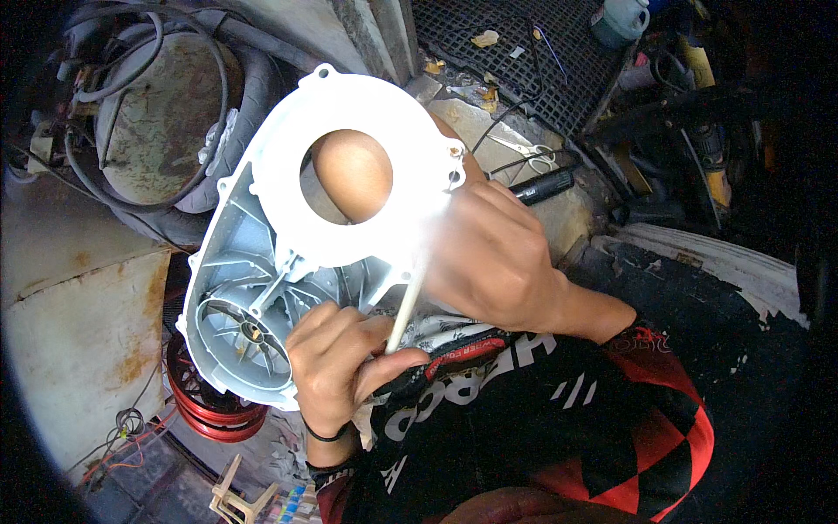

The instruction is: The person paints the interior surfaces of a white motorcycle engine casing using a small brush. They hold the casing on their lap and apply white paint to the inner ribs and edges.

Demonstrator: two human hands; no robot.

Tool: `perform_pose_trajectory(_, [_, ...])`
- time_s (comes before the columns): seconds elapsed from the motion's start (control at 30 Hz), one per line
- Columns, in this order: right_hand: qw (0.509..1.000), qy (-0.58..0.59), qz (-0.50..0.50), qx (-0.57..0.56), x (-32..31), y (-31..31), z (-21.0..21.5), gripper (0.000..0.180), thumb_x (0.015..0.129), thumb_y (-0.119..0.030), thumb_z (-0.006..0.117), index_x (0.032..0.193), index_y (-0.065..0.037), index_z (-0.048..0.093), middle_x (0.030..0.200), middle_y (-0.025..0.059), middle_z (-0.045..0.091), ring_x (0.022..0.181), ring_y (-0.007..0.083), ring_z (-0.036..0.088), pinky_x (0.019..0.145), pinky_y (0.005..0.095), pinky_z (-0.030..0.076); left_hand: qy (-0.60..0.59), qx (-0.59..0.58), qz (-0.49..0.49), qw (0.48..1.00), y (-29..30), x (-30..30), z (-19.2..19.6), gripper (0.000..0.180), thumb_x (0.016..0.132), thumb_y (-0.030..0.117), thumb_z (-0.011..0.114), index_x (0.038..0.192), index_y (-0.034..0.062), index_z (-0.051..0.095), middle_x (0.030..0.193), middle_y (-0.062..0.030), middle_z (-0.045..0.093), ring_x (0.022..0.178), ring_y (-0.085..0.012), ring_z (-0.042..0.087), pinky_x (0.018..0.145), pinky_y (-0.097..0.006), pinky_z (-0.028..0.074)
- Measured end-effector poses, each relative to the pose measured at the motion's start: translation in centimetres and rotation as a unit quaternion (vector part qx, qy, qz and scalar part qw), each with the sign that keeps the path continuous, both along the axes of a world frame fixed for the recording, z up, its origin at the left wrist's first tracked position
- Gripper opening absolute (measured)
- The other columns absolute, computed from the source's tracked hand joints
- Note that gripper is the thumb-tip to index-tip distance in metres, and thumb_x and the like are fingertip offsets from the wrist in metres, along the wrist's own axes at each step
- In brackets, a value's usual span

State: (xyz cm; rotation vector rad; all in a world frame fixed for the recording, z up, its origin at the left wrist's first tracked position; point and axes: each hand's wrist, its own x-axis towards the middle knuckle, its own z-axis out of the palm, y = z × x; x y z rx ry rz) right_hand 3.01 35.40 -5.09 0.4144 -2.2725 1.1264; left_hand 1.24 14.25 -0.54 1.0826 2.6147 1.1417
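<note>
A large silver-grey engine cover (227, 253) lies tilted across my lap. Its round ring is washed out white by glare, and a bare knee (352, 175) shows through the opening. A thin pale rod (406, 312) crosses the cover's near edge. My left hand (336, 362), fingers curled by the cover's rim, has the rod's lower end between thumb and forefinger. My right hand (502, 258) is closed at the rod's upper end, beside the ring's right edge. Motion smears its fingertips, so the exact grip is hidden.
Scissors (537, 157) and a black cylindrical tool (541, 185) lie on the ground to the right. A hose-wrapped rusty tank (166, 113) stands at the far left. A red wheel rim (214, 406) sits below the cover. A grid mat (511, 48) spreads at the back.
</note>
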Motion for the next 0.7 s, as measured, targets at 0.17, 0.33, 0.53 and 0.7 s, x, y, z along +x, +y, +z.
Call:
perform_pose_trajectory(0.17, [1.000,-0.013,-0.018,0.013,-0.4,1.1,0.0,0.027,0.074,-0.010,0.073,0.099,-0.007,0.064,0.081,0.0081,0.052,0.070,0.0269,0.054,0.062,0.0364,0.042,-0.012,-0.009,-0.016,1.000,1.5,-0.2,-0.5,0.040,0.063,0.040,0.084,0.078,0.0075,0.067,0.067,-0.0017,0.054,0.057,-0.0194,0.051,0.051,-0.033,0.038])
perform_pose_trajectory(0.33, [0.997,0.076,0.010,-0.020,0.1,2.8,-0.3,0.020,0.081,-0.017,0.074,0.097,-0.008,0.065,0.073,0.0053,0.047,0.061,0.0233,0.049,0.057,0.0356,0.039,-0.014,0.024,-0.040,0.999,1.9,-0.5,-0.3,0.049,0.059,0.049,0.084,0.083,0.0086,0.067,0.063,0.0003,0.054,0.055,-0.0169,0.052,0.050,-0.029,0.037])
perform_pose_trajectory(0.53, [0.988,0.129,-0.010,-0.079,0.4,6.2,-1.8,0.031,0.092,-0.031,0.067,0.105,-0.003,0.064,0.069,0.0051,0.048,0.057,0.0205,0.048,0.053,0.0337,0.037,0.029,0.034,0.053,0.998,3.5,-0.3,0.0,0.032,0.067,0.012,0.087,0.090,0.0034,0.066,0.075,-0.0075,0.064,0.062,-0.0194,0.061,0.053,-0.029,0.045])
perform_pose_trajectory(0.7, [0.970,0.135,0.036,-0.200,-0.3,6.2,-2.6,0.033,0.097,-0.019,0.057,0.119,0.005,0.054,0.068,0.0085,0.057,0.056,0.0185,0.050,0.053,0.0330,0.040,0.125,-0.027,0.106,0.986,7.2,-2.2,1.4,0.033,0.069,0.007,0.083,0.098,0.0010,0.066,0.088,-0.0124,0.062,0.074,-0.0251,0.061,0.059,-0.033,0.047])
